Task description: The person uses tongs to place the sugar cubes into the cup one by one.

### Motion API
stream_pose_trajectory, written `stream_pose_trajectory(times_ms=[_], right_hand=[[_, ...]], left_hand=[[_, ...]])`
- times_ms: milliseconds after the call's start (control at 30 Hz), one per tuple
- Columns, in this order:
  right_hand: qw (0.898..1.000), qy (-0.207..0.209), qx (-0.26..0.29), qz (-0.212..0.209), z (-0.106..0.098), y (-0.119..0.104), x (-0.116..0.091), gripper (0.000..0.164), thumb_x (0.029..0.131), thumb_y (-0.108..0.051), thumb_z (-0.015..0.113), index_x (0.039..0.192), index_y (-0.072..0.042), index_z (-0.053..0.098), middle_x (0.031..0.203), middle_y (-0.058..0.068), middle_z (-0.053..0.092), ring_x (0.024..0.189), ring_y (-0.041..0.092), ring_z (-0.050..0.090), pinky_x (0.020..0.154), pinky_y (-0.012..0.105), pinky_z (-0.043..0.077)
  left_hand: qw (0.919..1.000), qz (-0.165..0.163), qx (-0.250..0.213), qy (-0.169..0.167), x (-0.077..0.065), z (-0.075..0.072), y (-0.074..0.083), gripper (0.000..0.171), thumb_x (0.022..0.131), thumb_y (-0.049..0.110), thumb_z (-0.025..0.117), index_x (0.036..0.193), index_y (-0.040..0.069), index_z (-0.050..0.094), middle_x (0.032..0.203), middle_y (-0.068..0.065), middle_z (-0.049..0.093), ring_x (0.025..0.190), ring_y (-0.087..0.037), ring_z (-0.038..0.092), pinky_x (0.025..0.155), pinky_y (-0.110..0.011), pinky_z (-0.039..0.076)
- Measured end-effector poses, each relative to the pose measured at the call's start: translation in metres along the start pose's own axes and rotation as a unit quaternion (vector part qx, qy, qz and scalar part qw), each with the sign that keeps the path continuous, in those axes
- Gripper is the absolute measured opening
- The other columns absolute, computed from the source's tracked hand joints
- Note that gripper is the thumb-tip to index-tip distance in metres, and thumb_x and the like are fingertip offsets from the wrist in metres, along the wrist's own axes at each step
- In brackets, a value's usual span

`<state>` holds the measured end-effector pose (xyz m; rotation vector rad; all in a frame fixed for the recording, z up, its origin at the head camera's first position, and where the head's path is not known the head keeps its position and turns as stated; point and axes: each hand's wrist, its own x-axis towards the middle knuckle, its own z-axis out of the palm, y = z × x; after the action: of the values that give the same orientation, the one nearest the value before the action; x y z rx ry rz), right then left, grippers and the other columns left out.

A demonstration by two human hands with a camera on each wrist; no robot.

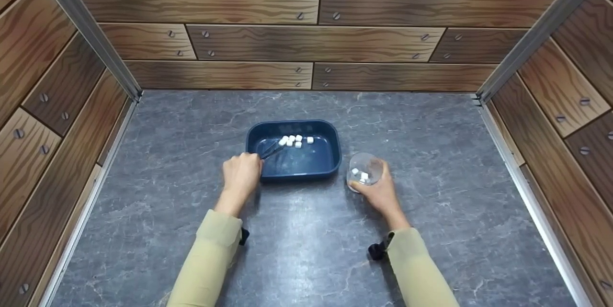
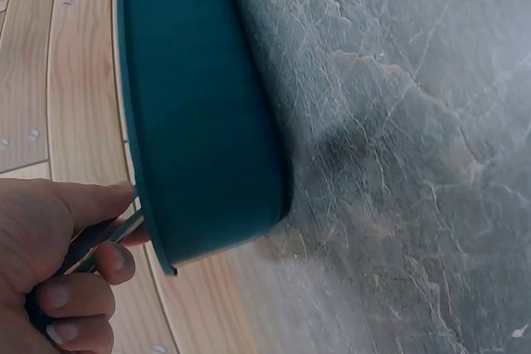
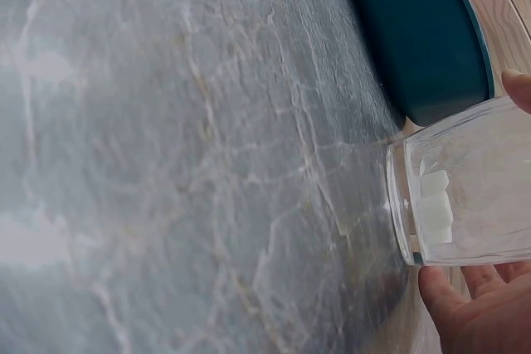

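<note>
My left hand [image 1: 242, 173] grips slim dark tongs [image 1: 272, 151] at the near left corner of a dark blue rectangular basin [image 1: 336, 151]. Their tips reach over the rim to a cluster of white cubes [image 1: 290, 140] on the basin floor; one white cube [image 1: 310, 140] lies apart to the right. In the left wrist view, thumb and fingers close round the tongs [image 2: 124, 228] beside the basin wall [image 2: 199, 122]. With my right hand [image 1: 383, 194] I hold a clear cup [image 1: 366, 161] just right of the basin. White cubes [image 3: 436, 209] lie at the cup's bottom.
Everything stands on a grey marbled tabletop [image 1: 191, 144]. Wood-patterned panels [image 1: 306, 41] rise behind and along both sides, with metal posts [image 1: 86, 24] at the back corners. A black wrist strap piece [image 1: 377, 251] shows beside the right sleeve.
</note>
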<state>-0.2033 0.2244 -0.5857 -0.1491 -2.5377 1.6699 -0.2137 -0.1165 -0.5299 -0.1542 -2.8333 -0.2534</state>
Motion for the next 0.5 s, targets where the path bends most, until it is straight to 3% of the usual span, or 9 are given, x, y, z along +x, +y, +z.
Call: stream_pose_trajectory(times_ms=[500], right_hand=[[1.000, -0.006, -0.002, 0.004, -0.0010, -0.0013, -0.0010, 0.095, 0.067, -0.017, 0.091, 0.141, 0.001, 0.033, 0.138, 0.026, 0.046, 0.128, 0.036, 0.043, 0.108, 0.045, 0.031]], left_hand=[[0.9993, -0.017, 0.000, -0.034, 0.0079, 0.0044, 0.0032, 0.027, 0.091, 0.026, 0.070, 0.079, 0.001, 0.074, 0.075, -0.017, 0.070, 0.063, -0.039, 0.066, 0.053, -0.052, 0.051]])
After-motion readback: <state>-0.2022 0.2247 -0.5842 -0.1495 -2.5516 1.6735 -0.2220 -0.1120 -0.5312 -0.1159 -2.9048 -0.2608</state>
